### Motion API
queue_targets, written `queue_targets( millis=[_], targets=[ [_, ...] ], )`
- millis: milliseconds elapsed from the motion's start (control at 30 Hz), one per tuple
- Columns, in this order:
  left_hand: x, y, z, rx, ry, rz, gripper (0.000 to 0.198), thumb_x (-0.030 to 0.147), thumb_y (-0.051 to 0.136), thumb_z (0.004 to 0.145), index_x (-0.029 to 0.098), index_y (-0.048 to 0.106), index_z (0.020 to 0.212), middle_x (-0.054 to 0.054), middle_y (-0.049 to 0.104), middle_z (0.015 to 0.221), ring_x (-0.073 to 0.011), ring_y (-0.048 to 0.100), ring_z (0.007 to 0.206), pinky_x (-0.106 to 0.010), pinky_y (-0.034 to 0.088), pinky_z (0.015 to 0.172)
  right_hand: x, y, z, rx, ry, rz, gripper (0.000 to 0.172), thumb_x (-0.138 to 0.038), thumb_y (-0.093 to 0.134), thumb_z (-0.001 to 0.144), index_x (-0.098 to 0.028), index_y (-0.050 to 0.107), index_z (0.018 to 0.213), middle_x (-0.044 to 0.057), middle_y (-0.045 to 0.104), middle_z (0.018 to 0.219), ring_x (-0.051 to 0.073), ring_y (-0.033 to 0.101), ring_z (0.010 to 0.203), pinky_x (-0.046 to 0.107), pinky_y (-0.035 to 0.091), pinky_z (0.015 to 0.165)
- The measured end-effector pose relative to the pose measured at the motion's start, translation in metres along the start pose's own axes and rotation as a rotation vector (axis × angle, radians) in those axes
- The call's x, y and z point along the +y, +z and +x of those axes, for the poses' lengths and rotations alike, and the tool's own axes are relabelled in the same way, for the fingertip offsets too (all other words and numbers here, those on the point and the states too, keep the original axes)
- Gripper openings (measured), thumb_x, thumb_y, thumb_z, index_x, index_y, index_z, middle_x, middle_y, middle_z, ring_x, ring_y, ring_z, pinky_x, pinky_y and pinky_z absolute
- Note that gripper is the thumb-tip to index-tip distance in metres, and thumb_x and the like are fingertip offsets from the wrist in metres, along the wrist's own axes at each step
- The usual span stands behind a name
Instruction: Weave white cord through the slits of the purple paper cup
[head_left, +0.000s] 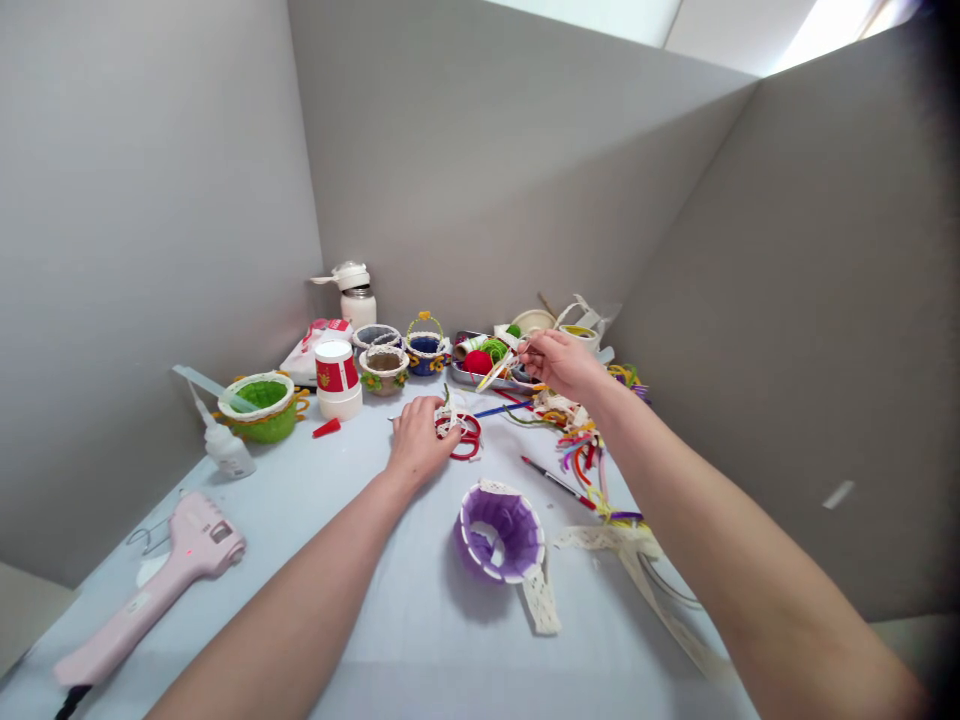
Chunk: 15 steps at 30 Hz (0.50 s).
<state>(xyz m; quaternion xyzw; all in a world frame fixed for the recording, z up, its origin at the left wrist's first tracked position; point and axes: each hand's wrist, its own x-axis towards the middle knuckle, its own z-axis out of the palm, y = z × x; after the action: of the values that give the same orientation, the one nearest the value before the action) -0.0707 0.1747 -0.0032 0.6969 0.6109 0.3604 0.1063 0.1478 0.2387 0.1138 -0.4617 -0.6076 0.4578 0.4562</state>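
Observation:
My left hand (422, 437) is low over the table, its fingers curled over the blades of red-handled scissors (470, 447). White lacy scraps (451, 418) lie by its fingertips and partly cover the scissors. Farther back, my right hand (556, 360) pinches a thin whitish strand (517, 352) above a tray of yarn. A purple woven cup (504, 535) with a white rim sits nearer me, tilted so its inside shows. Lace trim (541, 603) hangs from its rim onto the table.
A pink glue gun (169, 580), glue bottle (226, 450) and green basket (266, 408) stand left. Small decorated baskets (384, 370) and a red-and-white cup (337, 372) are behind. A pen (559, 482), lace ribbon (600, 538) and colourful yarn scraps (585, 445) lie right. Grey panels (465, 180) enclose the table.

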Motion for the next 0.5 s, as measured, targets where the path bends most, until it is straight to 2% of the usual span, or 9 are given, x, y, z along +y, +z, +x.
queue_targets(
  millis=[100, 200, 367, 500],
  targets=[
    [0.004, -0.003, -0.001, 0.056, 0.049, -0.094, 0.049, 0.035, 0.065, 0.079, 0.019, 0.048, 0.122, -0.011, 0.056, 0.125, -0.0285, 0.05, 0.118, -0.042, 0.039, 0.099, -0.003, 0.009, -0.008, -0.029, 0.01, 0.124, 0.02, -0.028, 0.061, 0.074, -0.019, 0.044, 0.077, 0.0, 0.056, 0.077, 0.007, 0.052, 0.062, 0.019, 0.044, 0.056],
    [0.009, -0.004, -0.004, 0.025, 0.105, -0.195, 0.054, 0.034, 0.07, 0.076, 0.018, 0.05, 0.123, -0.011, 0.056, 0.127, -0.0273, 0.049, 0.12, -0.04, 0.039, 0.103, 0.0, 0.024, -0.018, -0.088, 0.059, 0.284, 0.021, -0.026, 0.064, 0.073, -0.018, 0.045, 0.077, -0.002, 0.056, 0.075, 0.006, 0.052, 0.061, 0.019, 0.044, 0.056],
    [0.016, -0.003, -0.008, -0.209, 0.106, -0.512, 0.021, 0.028, 0.061, 0.081, 0.019, 0.065, 0.099, -0.007, 0.066, 0.106, -0.0212, 0.059, 0.103, -0.032, 0.049, 0.089, 0.006, 0.048, -0.035, -0.159, 0.136, 0.518, 0.016, -0.02, 0.067, 0.073, -0.016, 0.051, 0.075, -0.002, 0.057, 0.073, 0.006, 0.051, 0.061, 0.017, 0.044, 0.057],
    [0.02, -0.003, -0.007, -0.378, -0.023, -0.903, 0.027, 0.035, 0.048, 0.088, 0.014, 0.064, 0.095, -0.008, 0.07, 0.095, -0.0182, 0.064, 0.086, -0.03, 0.051, 0.078, 0.01, 0.057, -0.043, -0.142, 0.177, 0.665, 0.012, -0.016, 0.065, 0.074, -0.016, 0.054, 0.075, -0.002, 0.057, 0.071, 0.005, 0.05, 0.059, 0.017, 0.046, 0.058]
  ],
)
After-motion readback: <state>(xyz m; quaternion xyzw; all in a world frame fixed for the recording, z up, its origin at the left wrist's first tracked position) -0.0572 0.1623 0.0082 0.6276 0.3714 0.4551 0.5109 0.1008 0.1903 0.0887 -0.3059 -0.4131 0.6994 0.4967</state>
